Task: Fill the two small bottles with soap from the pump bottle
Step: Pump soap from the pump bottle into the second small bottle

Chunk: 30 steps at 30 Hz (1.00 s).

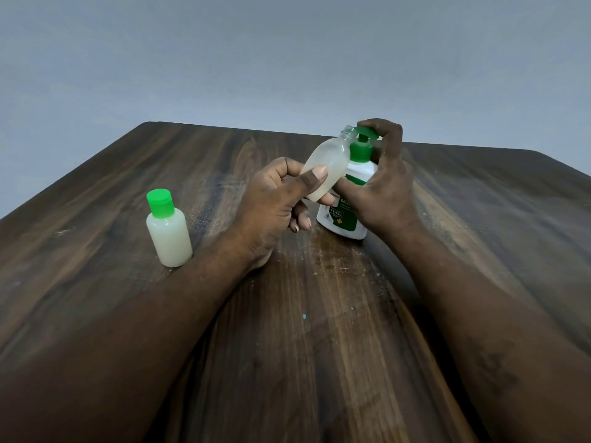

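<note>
The left hand [271, 199] is holding the open bottle [329, 158]: the grip is closing on its lower body, with the thumb lying across the front and the fingers wrapping behind. The bottle is tilting up and to the right, and its uncapped threaded neck is sitting at the pump head [367, 133]. The right hand [387, 187] is holding the pump bottle [343, 223], with the fingers curling over the pump head and the thumb lying across the front label.

The nozzle tip is sitting behind the open bottle's neck, so contact and any soap flow cannot be told. The right hand is covering the far side of the pump bottle and part of its label. The left fingertips behind the open bottle are hidden. The fill level is hard to read through the frosted wall.

The open bottle is translucent plastic with rounded shoulders. The pump bottle is white plastic with a green collar, green pump and green label, and is standing on the worktop [319, 330], a dark wood-grain surface with pale scuffs.

The capped bottle [169, 235] is standing upright well left of the grip, showing whitish contents under a green cap [160, 203].
</note>
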Motion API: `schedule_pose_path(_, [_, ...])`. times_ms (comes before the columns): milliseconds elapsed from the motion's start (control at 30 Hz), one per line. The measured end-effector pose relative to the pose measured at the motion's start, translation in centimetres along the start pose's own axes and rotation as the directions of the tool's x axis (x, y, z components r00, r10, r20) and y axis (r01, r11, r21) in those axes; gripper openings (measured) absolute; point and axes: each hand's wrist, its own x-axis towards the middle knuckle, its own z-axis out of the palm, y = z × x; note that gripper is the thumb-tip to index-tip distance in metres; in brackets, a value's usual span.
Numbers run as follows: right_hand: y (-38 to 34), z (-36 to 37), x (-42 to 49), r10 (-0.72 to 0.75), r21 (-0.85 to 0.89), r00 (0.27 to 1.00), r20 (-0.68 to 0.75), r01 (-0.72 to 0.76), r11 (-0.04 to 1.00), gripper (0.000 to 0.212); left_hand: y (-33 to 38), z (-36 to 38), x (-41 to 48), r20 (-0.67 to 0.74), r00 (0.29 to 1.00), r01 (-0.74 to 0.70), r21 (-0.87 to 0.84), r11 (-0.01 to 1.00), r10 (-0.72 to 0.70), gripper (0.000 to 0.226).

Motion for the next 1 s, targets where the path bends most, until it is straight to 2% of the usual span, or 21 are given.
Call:
schedule_pose_path(367, [-0.49, -0.46, 0.24, -0.053, -0.010, 0.997, 0.057, 0.054, 0.999, 0.106, -0.11, 0.08, 0.07, 0.009, 1.000, -0.001, 0.009, 1.000, 0.000, 0.027])
schedule_pose_path(667, [0.20, -0.12, -0.02, -0.011, 0.027, 1.000, 0.009, 0.011, 1.000, 0.074, -0.09, 0.09, -0.02, 0.015, 1.000, -0.007, 0.008, 1.000, 0.006, 0.024])
schedule_pose_path(867, [-0.16, -0.12, 0.01, -0.041, -0.027, 0.999, 0.033, 0.042, 0.999, 0.087, -0.17, 0.01, 0.14, 0.014, 1.000, -0.006, 0.013, 1.000, 0.006, 0.026])
schedule_pose_path(1000, [-0.16, -0.23, -0.13, -0.021, -0.028, 0.999, 0.046, 0.022, 0.999, 0.089, -0.26, -0.01, 0.17, 0.019, 1.000, -0.008, -0.004, 1.000, 0.008, 0.026])
